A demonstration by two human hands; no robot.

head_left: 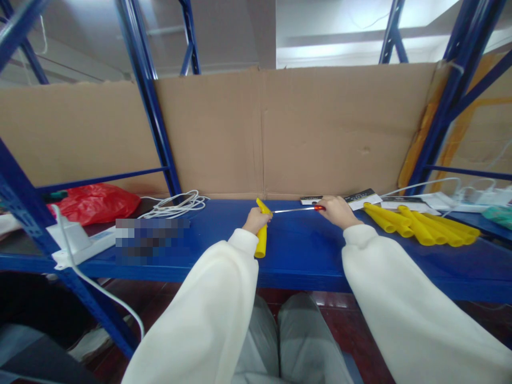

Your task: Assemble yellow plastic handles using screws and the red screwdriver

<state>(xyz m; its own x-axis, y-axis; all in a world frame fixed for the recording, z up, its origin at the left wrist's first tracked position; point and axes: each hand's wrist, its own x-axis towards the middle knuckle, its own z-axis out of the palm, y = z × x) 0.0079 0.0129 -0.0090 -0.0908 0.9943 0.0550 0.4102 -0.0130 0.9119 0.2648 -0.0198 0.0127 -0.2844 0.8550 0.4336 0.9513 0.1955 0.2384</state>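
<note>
Within the left fingers [263, 217], a yellow tube [261, 242] is gripped mid-length.

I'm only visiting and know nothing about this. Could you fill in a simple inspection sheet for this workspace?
Surface: blue tabletop, with things lying towards both ends.
Things in use: one yellow tube and a red-handled tool, seemingly a screwdriver, its shaft pointing towards the tube; several spare tubes lie at the right.
Clutter: red plastic bag and white power strip at left; flat cards at right.
Hands: left hand grips the yellow tube; right hand grips the tool's handle.
Cables: coiled white cable at left; a white cord hangs past the front edge.
Surroundings: cardboard panel behind; blue metal frame.
</note>
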